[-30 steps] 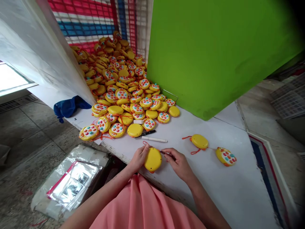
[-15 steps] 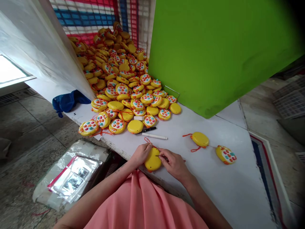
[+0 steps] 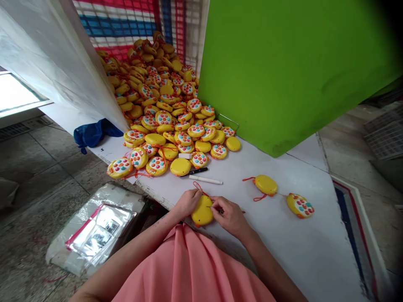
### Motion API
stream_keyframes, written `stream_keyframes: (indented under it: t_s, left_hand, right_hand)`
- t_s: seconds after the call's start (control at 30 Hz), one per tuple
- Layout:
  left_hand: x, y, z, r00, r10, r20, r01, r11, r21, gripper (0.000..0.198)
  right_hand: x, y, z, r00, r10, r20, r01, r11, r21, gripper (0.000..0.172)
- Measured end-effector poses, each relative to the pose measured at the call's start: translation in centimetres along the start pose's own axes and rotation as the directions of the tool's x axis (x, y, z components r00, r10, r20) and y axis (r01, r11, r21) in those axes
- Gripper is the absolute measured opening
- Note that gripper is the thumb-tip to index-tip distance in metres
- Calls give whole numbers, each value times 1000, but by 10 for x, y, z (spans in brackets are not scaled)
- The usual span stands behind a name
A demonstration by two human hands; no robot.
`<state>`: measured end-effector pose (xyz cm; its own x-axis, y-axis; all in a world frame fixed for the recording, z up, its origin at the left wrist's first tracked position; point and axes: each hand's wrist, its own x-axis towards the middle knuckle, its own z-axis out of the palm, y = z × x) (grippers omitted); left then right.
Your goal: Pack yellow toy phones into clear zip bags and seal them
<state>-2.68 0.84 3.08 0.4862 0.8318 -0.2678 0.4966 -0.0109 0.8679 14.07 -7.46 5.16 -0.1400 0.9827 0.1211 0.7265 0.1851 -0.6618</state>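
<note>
At the table's front edge, my left hand (image 3: 188, 204) grips a yellow toy (image 3: 201, 213) by its left side, its plain back facing up with small dark holes. An orange cord loop (image 3: 197, 185) sticks out at the toy's top. Closed in a pinch, my right hand (image 3: 229, 213) is at the toy's right side and holds a thin, dark pointed tool (image 3: 209, 206). The tool's tip lies over the yellow back; my fingers cover most of the rest. Beyond the toy lie a white pen (image 3: 205, 180) and a black pen (image 3: 199, 170).
A large heap of similar toys (image 3: 163, 118) fills the back left. Two more toys lie at the right, one back up (image 3: 266, 185), one button side up (image 3: 300, 205). A green panel (image 3: 270, 75) stands behind; a blue cloth (image 3: 96, 133) lies left. A plastic-wrapped package (image 3: 100, 226) sits lower left.
The view has shifted slightly, so the surroundings appear a little further right. Both hands keep their hold on the toy and the thin tool, with hardly any movement.
</note>
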Motion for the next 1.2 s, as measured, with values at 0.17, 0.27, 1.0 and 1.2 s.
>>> stream_keyframes:
  t_s: [0.17,0.27,1.0,1.2]
  left_hand:
    - [0,-1,0,1000,-1,-4,1,1000,-1,42]
    - [0,-3,0,1000,-5,-6,5,1000,-4,45]
    - [4,-11,0,999,-11,40,14,998,-62,41]
    - [4,-11,0,999,-17,42,20,997,-69,42]
  right_hand:
    - [3,1,4,996,41,-80,-44,998,-37,7]
    - [2,2,4,999,1,-46,-1,1000,20,7]
    - [6,1,2,1000,-6,-20,7,998,60,8]
    - [8,2,1,999,-19,-32,21,999,49,9]
